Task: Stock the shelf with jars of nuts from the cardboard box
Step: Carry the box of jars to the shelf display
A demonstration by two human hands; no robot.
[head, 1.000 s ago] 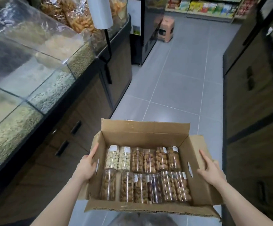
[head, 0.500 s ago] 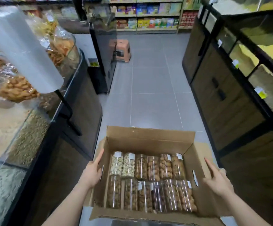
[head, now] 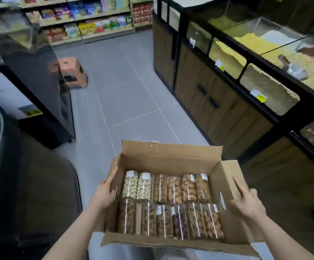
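Observation:
An open cardboard box (head: 163, 160) is carried in front of me at waist height, over the grey floor. Inside lie several clear jars of nuts (head: 171, 205) on their sides in two rows, pale nuts at the far left, brown ones elsewhere. My left hand (head: 103, 194) holds the box's left wall, thumb over the rim. My right hand (head: 246, 201) holds the right flap, fingers spread on its outer side. Stocked shelves (head: 88, 23) stand at the far end of the aisle.
A dark counter (head: 30, 184) runs along the left, with a black cabinet (head: 40, 87) beyond it. On the right stands a wood-fronted unit (head: 218, 102) with glass bins of grain. An orange plastic stool (head: 73, 74) sits on the floor ahead.
The view has swung right and up the aisle; the left counter bins have slid out of sight and the right bins have come in. Both hands keep hold of the box.

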